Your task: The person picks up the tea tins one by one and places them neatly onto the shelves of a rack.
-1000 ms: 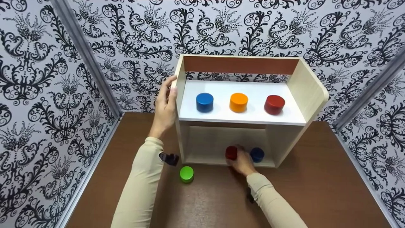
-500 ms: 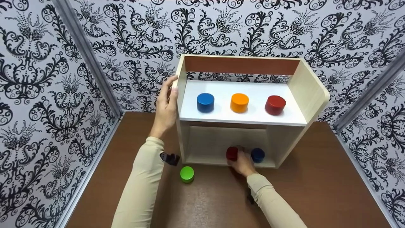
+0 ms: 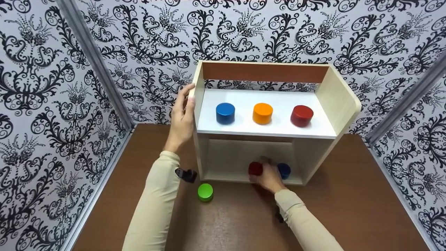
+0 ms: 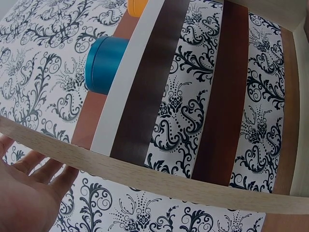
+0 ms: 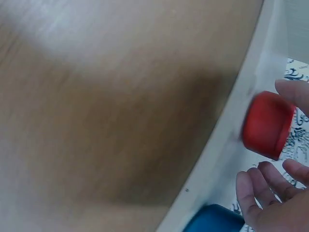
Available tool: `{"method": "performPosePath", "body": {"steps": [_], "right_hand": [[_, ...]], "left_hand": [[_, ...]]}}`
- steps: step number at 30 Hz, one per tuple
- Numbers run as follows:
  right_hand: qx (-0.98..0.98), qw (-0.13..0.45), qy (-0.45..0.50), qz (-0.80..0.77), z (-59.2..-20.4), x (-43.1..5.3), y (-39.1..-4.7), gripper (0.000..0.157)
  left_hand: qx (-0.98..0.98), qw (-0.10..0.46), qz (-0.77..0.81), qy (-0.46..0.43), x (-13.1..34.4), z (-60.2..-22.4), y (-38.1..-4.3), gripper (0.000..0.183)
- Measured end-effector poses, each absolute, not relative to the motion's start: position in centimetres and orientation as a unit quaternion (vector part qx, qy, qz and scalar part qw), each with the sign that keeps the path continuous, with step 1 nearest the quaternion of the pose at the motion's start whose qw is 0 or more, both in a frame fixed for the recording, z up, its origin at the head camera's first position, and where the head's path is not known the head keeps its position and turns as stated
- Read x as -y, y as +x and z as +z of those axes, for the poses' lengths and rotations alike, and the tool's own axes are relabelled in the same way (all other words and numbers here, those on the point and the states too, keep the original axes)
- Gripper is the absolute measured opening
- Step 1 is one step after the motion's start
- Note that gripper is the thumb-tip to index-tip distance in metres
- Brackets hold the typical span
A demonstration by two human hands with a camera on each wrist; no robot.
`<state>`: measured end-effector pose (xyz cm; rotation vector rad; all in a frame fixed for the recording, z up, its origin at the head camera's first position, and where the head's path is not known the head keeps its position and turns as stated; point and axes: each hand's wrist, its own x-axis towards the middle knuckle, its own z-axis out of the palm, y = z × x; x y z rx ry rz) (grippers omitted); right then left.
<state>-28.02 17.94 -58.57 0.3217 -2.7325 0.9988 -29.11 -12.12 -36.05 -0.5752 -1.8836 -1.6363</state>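
Note:
In the head view, my left hand (image 3: 182, 120) rests against the left side panel (image 3: 197, 83) of a small two-tier wooden shelf unit. In the left wrist view, its fingers (image 4: 46, 171) lie along the panel's outer side. My right hand (image 3: 269, 177) is at the lower compartment, beside a red cylinder (image 3: 255, 168). In the right wrist view, the fingers (image 5: 263, 188) are spread apart from this cylinder, with the thumb close at its upper end. A dark blue cylinder (image 3: 284, 170) stands to the right of the hand on the same lower board, partly hidden by the hand.
On the white upper shelf (image 3: 244, 96) stand a blue cylinder (image 3: 225, 113), an orange cylinder (image 3: 262, 113) and another red cylinder (image 3: 301, 115). A green cylinder (image 3: 205, 192) sits on the brown table (image 3: 223, 223) before the unit's left front corner. Patterned walls (image 3: 230, 31) enclose the table.
My right hand has shifted slightly right, away from the lower red cylinder and nearer the dark blue one. The left hand stays at the side panel.

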Motion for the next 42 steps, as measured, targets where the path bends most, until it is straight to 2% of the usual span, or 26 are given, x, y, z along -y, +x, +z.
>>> {"method": "performPosePath", "body": {"steps": [11, 19, 23, 42], "right_hand": [[0.926, 0.102, 0.125, 0.342, -56.3, -18.2, -27.5, 0.079], [0.914, 0.143, 0.173, 0.338, -56.1, -17.4, -26.3, 0.076], [0.909, 0.142, 0.186, 0.346, -56.1, -16.7, -25.5, 0.076], [0.910, 0.038, 0.201, 0.360, -56.8, -12.0, -23.1, 0.086]], "left_hand": [[0.697, 0.282, -0.623, -0.215, 12.1, -36.2, -29.1, 0.039], [0.696, 0.282, -0.621, -0.223, 12.2, -36.1, -29.1, 0.040], [0.696, 0.281, -0.622, -0.224, 12.2, -36.1, -29.1, 0.041], [0.704, 0.291, -0.612, -0.216, 12.1, -36.1, -29.0, 0.039]]}}
